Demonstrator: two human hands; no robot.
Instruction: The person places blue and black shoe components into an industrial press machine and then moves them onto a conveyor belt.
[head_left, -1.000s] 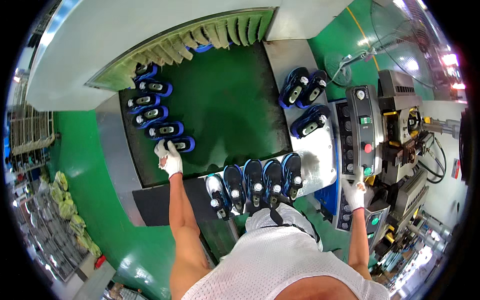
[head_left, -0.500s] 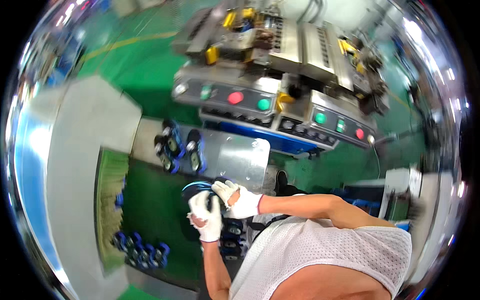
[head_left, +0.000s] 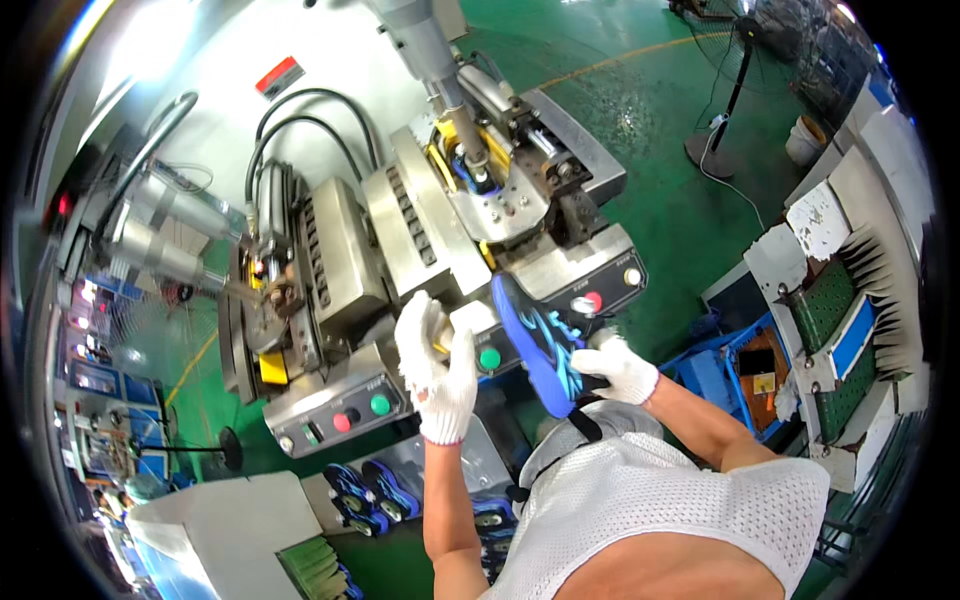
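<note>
Upright in front of the machine is a dark shoe (head_left: 528, 335) with a bright blue sole edge and light blue pattern. My gloved right hand (head_left: 616, 370) grips it by its lower end. My gloved left hand (head_left: 437, 370), fingers and thumb apart, is raised beside the machine's front panel, near a small yellow part seen between the fingers. The two-station metal machine (head_left: 420, 225) stands before both hands. In its right station a blue and dark piece (head_left: 475, 178) sits under a vertical press cylinder (head_left: 425, 55).
The control panel (head_left: 345, 410) carries red and green buttons. Several shoes (head_left: 372, 492) lie on a metal shelf at the lower left, next to a green-bristled conveyor opening (head_left: 318, 568). On the right are a blue crate (head_left: 755, 385), a bristle-edged machine (head_left: 845, 340) and a standing fan (head_left: 735, 90).
My view has swung right and up toward the machine. Both hands have moved from the shelf of shoes to the machine's front and apart; the shoe is now in my right hand.
</note>
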